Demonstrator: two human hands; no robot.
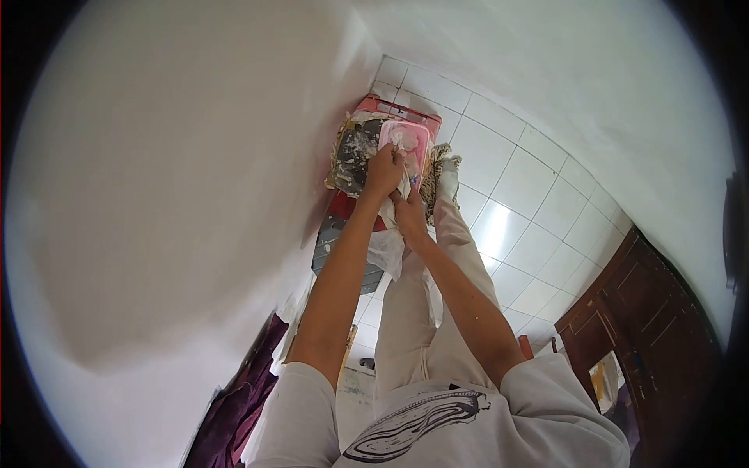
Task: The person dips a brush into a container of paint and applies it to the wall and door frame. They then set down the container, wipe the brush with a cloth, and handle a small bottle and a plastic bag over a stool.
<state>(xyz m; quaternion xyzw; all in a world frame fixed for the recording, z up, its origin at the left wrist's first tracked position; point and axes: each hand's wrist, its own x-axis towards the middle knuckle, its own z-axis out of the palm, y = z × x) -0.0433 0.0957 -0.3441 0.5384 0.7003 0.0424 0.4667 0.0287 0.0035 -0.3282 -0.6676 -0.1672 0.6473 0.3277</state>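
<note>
My left hand point(384, 170) is closed over a pink plastic tub point(426, 129), its fingers pinched together near the tub's left side. Just below it, my right hand point(410, 217) has its fingers closed at a whitish thin piece point(403, 186) between the two hands. What that piece is, I cannot make out. Crumpled whitish material point(404, 139) lies inside the tub. Left of the tub is a dark grey surface point(355, 152) spattered with white. A translucent plastic bag point(385, 251) hangs below my hands.
A red plastic stool or stand point(425, 118) is behind the tub, against the white wall point(179, 171). A woven mat point(435, 175) lies by my foot point(449, 175) on the white tiles point(488, 148). A grey box point(328, 242), purple cloth point(242, 398) and brown wooden door point(640, 312) stand nearer.
</note>
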